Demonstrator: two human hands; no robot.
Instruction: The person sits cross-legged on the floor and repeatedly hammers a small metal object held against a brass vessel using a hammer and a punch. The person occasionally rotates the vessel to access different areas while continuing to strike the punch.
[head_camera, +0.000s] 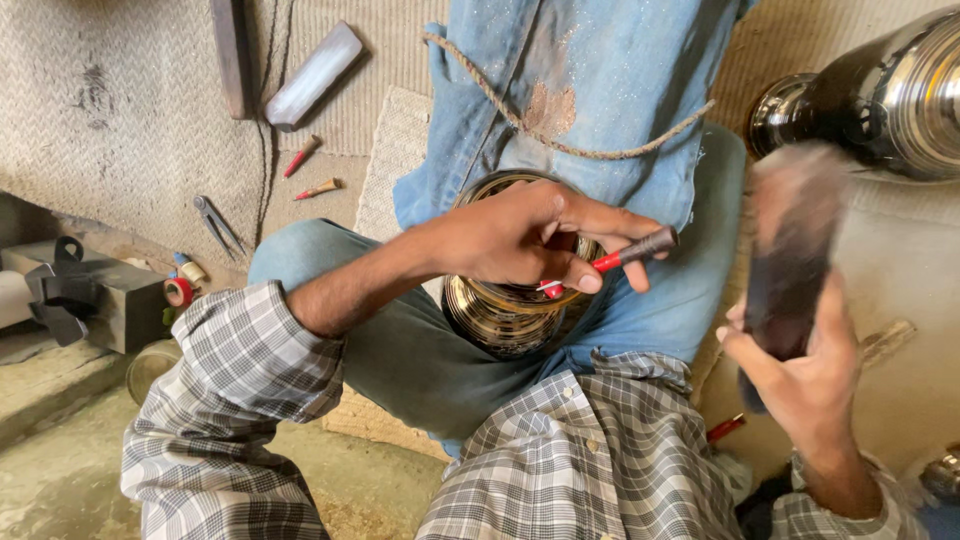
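on our lap, our left hand (520, 240) grips a red-handled chisel (630, 250) against the brass vessel (495, 315); our right hand (805, 375) clasps a dark mallet (790, 250).

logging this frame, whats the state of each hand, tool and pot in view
left hand: gripping the chisel, resting on the brass pot
chisel: held slanted, tip at the pot's rim
brass pot: wedged between the legs in the lap
right hand: raised, gripping the mallet
mallet: mid-air, motion-blurred
steel vessel: lying on its side
compass: lying on the floor, legs slightly apart
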